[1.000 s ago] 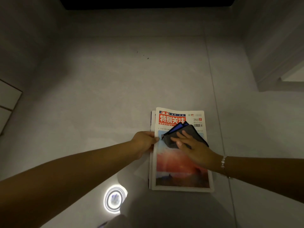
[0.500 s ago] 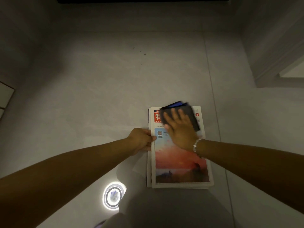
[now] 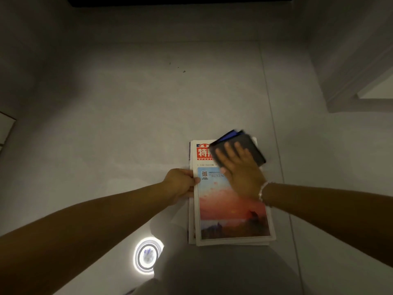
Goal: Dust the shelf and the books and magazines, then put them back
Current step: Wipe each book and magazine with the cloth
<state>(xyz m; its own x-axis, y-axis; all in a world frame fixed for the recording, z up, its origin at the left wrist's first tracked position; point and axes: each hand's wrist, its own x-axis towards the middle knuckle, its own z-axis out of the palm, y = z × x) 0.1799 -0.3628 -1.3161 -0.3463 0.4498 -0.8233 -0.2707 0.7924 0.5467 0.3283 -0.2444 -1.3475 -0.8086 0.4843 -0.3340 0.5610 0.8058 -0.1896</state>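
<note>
A stack of magazines [image 3: 231, 218] lies on the grey tiled floor, its top cover showing a red title band and a sunset picture. My left hand [image 3: 180, 184] grips the stack's left edge, thumb on the cover. My right hand [image 3: 240, 169] lies flat with straight fingers on a folded dark grey and blue cloth [image 3: 246, 149], pressing it onto the top right corner of the cover. Part of the cloth hangs past the magazine's far edge. No shelf is in view.
A ceiling light's round reflection [image 3: 147, 255] glares on the floor near my legs [image 3: 212, 273]. A wall corner and doorway [image 3: 361, 88] stand at the right, a dark edge [image 3: 180, 1] at the top, pale panels [image 3: 5, 130] at the left.
My right hand slid the cloth from the middle of the cover up and to the right, onto the top right corner. My left hand kept its hold on the left edge.
</note>
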